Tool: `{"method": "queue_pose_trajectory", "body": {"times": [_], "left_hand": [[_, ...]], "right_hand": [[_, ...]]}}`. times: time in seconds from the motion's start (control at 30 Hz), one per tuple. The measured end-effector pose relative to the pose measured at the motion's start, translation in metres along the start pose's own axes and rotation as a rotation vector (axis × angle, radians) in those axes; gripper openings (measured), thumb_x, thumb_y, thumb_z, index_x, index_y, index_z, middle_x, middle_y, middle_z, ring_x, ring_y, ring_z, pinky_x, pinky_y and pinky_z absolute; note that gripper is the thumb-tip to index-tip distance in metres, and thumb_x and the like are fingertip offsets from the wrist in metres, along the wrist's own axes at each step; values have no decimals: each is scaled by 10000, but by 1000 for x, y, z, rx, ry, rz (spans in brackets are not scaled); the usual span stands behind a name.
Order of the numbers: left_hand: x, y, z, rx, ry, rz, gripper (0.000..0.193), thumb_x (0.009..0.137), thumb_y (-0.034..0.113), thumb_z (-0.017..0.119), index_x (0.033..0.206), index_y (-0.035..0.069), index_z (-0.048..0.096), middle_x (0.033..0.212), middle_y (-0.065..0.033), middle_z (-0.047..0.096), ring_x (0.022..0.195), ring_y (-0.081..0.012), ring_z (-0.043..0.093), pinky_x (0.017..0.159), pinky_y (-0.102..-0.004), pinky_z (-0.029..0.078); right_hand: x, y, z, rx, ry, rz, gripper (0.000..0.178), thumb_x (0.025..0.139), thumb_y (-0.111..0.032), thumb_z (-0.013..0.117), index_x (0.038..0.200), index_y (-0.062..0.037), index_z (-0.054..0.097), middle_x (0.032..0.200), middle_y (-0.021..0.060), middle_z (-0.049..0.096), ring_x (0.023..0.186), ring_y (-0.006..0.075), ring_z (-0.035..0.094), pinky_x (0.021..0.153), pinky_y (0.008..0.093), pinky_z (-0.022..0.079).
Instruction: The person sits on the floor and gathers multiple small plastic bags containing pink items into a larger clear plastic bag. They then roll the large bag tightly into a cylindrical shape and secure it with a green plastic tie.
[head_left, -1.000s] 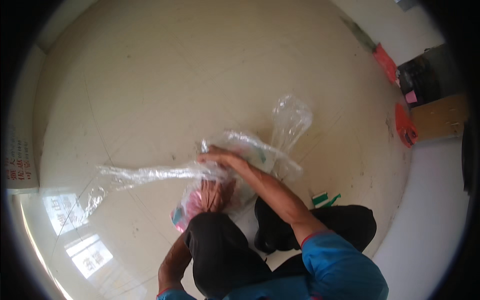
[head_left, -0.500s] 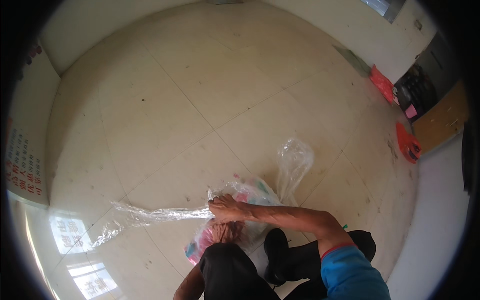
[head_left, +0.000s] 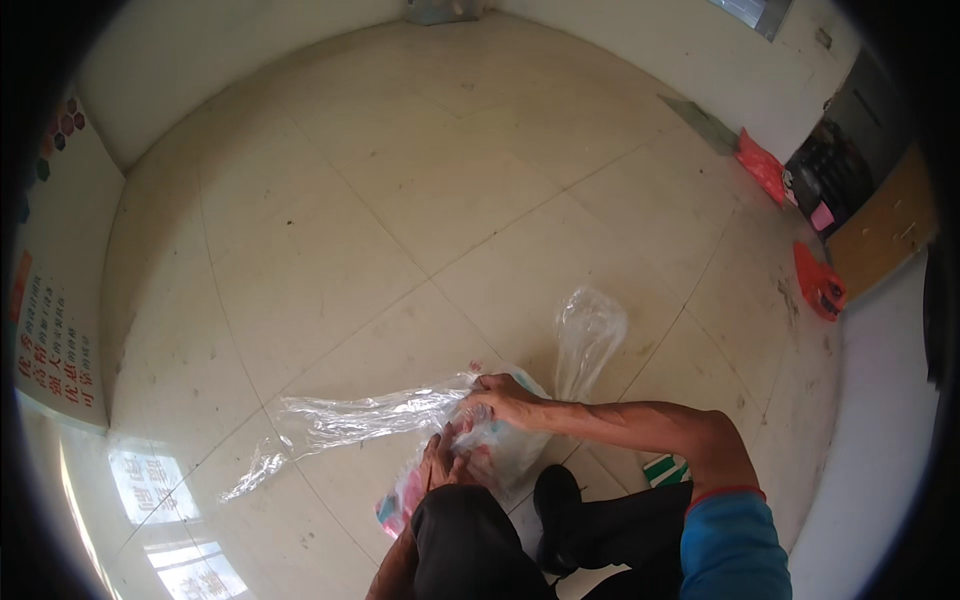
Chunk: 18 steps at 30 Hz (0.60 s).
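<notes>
Low on the floor, near my knee, lies a bundle with pink, red and green patches [head_left: 478,462] inside clear plastic. A long crumpled strip of clear plastic film [head_left: 380,418] stretches from it to the left. Bent fingers of my right hand [head_left: 505,398] close on the gathered film at the bundle's far side. My left hand [head_left: 440,465] rests against the bundle's near left side, fingers stretched out over it. Part of that hand is hidden behind my knee. Another puffed piece of clear plastic [head_left: 590,335] stands out beyond my right forearm.
A green and white box [head_left: 665,470] lies beside my right leg. Along the right wall are red plastic bags [head_left: 820,282] and a wooden board [head_left: 882,230]. A printed panel [head_left: 62,280] stands at the left. Tiled floor [head_left: 420,180] spreads ahead.
My right hand has shifted right and slightly away, and the film strip's left end has come along to the right. My left hand's fingers are now more in sight on the bundle.
</notes>
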<state>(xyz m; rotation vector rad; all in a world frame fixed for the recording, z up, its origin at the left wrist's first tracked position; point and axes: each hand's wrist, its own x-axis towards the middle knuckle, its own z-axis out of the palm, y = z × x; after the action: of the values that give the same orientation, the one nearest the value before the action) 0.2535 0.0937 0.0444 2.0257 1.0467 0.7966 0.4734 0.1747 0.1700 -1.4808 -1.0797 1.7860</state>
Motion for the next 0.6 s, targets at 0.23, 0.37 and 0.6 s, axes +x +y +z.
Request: {"method": "queue_pose_trajectory", "body": {"times": [0.23,0.37,0.6], "left_hand": [[-6,-17,14,62,174,263,648,794,244,738,1352,41,479,1412,-271,423,1268,-456,446,1040,-512,397],[-9,3,-4,143,102,135,578,800,257,735,1286,14,538,1303,-242,541,1170,-434,535,995,-460,448],[45,12,4,-522,137,-653,413,840,304,708,1061,-45,708,971,-202,718,872,-210,671,770,-336,526]], "right_hand": [[-44,-10,-44,-173,-234,52,447,837,-195,737,1149,53,534,844,108,682,802,175,670,704,313,518],[-57,4,-55,-504,-453,-6,348,838,-194,750,1068,26,608,857,99,690,798,141,681,656,295,531],[-109,63,-58,352,179,-235,169,833,-40,671,973,6,590,1024,128,697,1079,213,616,978,367,418]]}}
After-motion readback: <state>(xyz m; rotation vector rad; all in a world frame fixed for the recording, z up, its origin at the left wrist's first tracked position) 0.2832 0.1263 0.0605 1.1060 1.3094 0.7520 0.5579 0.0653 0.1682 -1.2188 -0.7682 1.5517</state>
